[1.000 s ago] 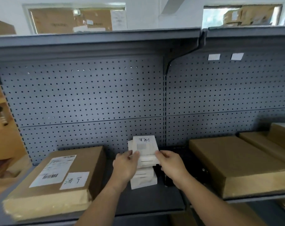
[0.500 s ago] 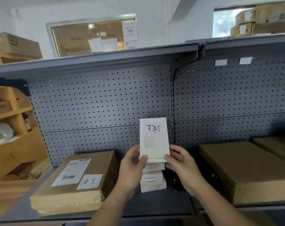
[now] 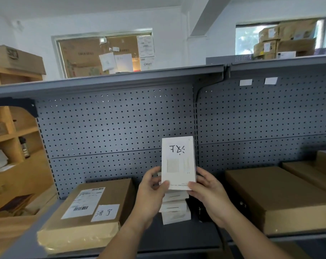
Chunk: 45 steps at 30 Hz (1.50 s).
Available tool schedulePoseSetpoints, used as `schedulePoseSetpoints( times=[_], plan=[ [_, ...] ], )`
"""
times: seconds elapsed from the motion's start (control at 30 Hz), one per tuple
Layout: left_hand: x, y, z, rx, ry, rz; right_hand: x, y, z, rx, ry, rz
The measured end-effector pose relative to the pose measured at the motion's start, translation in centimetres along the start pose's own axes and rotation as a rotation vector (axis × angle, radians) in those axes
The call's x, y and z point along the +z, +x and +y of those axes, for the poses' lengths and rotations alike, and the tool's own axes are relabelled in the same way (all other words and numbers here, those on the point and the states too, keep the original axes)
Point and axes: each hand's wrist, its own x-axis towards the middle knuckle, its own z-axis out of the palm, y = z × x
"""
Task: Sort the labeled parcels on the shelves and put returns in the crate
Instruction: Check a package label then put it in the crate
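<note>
Head view: the left hand (image 3: 152,187) and right hand (image 3: 207,189) both pinch the bottom corners of a white box (image 3: 178,162), held upright above a stack of white boxes (image 3: 175,208) on the grey shelf (image 3: 177,238). Left of the stack lies a brown parcel (image 3: 87,214); right of it, another brown box (image 3: 281,199). Open space sits above the stack

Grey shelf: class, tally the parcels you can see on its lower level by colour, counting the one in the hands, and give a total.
Brown parcels: 4: labelled parcel, large parcel, two far-right parcels cut by the frame edge
White boxes: 4: held white box between left hand and right hand, plus white stack of 3
Total: 8
</note>
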Motion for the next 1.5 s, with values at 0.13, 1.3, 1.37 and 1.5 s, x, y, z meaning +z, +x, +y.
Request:
schedulePoseSetpoints(
  times=[0.13,1.3,1.37,1.5],
  plan=[
    [-0.2,0.0,0.2,0.023,-0.010,-0.008,0.4,-0.4,-0.7,0.000,-0.027,-0.043],
    [-1.8,0.1,2.9,0.295,0.044,-0.050,0.2,-1.0,-5.4,0.300,-0.098,-0.036],
    [-1.9,0.4,3.0,0.221,-0.082,-0.011,-0.1,-1.5,-5.0,0.180,-0.217,-0.040],
    [-2.1,0.9,3.0,0.086,-0.240,-0.022,0.0,-2.3,-4.0,0.064,-0.291,-0.135]
  ],
)
